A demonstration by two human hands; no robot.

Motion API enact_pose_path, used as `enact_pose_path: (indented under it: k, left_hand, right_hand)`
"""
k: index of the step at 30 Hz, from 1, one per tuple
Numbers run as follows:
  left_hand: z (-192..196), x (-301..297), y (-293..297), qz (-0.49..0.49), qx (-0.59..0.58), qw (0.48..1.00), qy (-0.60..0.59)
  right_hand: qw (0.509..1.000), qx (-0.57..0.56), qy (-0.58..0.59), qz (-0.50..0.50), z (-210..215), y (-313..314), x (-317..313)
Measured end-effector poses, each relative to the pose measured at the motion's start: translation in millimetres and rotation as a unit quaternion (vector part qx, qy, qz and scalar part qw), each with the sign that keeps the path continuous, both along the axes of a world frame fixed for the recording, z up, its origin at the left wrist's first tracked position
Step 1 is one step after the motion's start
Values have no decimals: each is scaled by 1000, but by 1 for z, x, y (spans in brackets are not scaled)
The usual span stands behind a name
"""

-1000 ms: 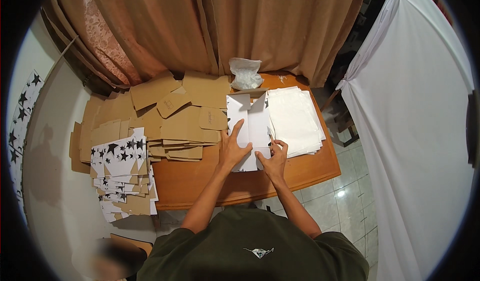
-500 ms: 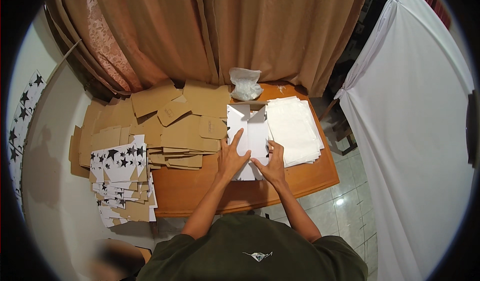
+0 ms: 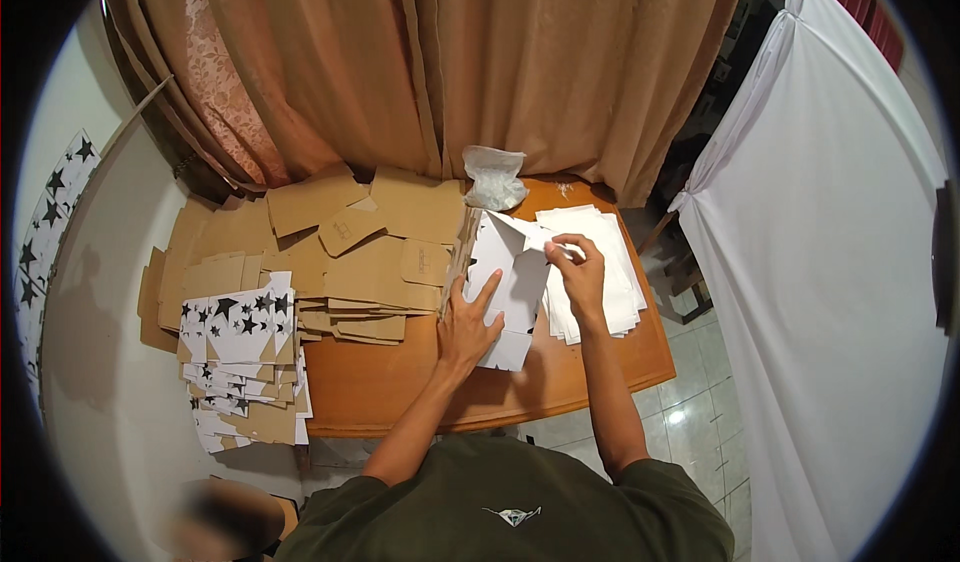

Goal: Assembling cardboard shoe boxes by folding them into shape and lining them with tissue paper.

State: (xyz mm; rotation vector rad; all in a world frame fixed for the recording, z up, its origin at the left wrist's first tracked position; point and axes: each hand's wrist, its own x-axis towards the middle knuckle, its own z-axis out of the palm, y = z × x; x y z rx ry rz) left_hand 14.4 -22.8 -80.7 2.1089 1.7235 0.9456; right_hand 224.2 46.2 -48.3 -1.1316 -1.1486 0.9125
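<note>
A white cardboard box (image 3: pixel 495 307), partly folded and printed with black stars, stands tilted near the middle of the wooden table (image 3: pixel 410 387). My left hand (image 3: pixel 470 327) lies against its left part with fingers spread. At the box's far right corner, my right hand (image 3: pixel 578 267) pinches a white flap (image 3: pixel 525 232) between thumb and fingers. Brown card shows along the box's left edge. Just right of the box lies a stack of white paper sheets (image 3: pixel 612 292), partly covered by my right hand.
Flat brown cardboard pieces (image 3: pixel 375 262) cover the table's left side. Star-printed white cardboard pieces (image 3: pixel 240 312) are piled at the near left corner. A clear plastic bag (image 3: pixel 495 177) sits at the back by the brown curtain (image 3: pixel 560 62). White cloth (image 3: pixel 810 242) hangs at right.
The right hand has moved from the box's near right side up to its far right corner and taken hold of a flap. The box has tilted; the left hand stays on it.
</note>
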Motion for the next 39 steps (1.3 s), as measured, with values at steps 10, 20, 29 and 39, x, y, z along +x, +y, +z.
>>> enact_pose_path:
  k: [10, 20, 29, 39]
  left_hand:
    - [2, -4, 5, -4, 56, 998, -15]
    - [8, -2, 1, -19, 55, 998, -27]
    - [3, -1, -2, -49, 45, 995, -69]
    - [4, 3, -2, -22, 83, 996, -30]
  right_hand:
    - [972, 67, -221, -43, 13, -7, -8]
    - [948, 39, -317, -1, 27, -6, 1]
    - [934, 11, -356, 4, 35, -4, 7]
    - [929, 10, -355, -104, 46, -27, -28]
